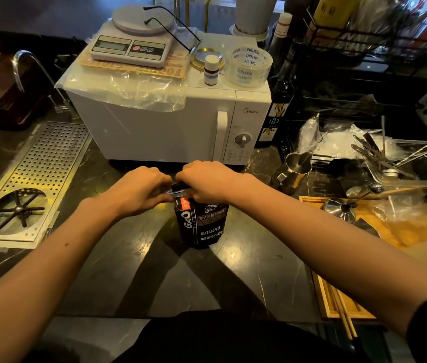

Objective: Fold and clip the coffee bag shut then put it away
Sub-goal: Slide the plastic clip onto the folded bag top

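A black coffee bag [203,226] with white lettering and an orange label stands upright on the dark marble counter [133,271], just in front of the microwave. My left hand [139,189] and my right hand [204,182] both grip the bag's top edge, pinching it from either side. The folded top shows between my fingers as a dark strip with a shiny edge. I cannot make out a clip; my fingers hide most of the bag's mouth.
A white microwave [170,121] stands behind the bag, with a scale [131,40], tape roll [249,66] and small bottle on top. A perforated metal drip tray [31,184] lies left. Steel pitchers [297,163], a wooden tray [380,221] and a utensil bin crowd the right.
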`<state>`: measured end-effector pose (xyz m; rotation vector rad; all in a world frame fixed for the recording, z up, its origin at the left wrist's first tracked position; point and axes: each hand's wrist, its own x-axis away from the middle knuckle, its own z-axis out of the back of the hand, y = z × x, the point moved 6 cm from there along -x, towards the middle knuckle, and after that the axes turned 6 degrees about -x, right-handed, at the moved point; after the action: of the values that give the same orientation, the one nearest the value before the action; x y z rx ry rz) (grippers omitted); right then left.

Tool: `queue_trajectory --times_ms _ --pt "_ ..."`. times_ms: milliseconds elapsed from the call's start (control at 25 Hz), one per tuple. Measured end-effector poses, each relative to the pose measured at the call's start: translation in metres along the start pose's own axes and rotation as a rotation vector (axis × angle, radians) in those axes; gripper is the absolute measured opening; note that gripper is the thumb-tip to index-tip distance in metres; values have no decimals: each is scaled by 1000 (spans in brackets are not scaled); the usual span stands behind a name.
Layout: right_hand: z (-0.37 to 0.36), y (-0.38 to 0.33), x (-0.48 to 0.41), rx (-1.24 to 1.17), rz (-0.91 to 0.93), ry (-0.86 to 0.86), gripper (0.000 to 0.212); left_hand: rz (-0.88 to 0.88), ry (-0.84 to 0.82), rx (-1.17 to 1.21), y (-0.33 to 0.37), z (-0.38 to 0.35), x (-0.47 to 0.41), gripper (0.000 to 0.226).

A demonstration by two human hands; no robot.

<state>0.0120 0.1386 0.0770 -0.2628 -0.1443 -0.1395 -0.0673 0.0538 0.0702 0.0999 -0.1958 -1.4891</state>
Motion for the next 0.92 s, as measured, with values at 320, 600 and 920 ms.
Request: queue_trajectory --times_ms 320,600,920 --pt "1 11 14 -139 -28 119 24 2 4 -6 0 -2 1 30" --pt "0 25 30 -219 -61 147 25 2 34 40 0 -4 2 29" --pt "-9 53 59 -559 -185 334 25 121 136 287 -3 -9 12 25"
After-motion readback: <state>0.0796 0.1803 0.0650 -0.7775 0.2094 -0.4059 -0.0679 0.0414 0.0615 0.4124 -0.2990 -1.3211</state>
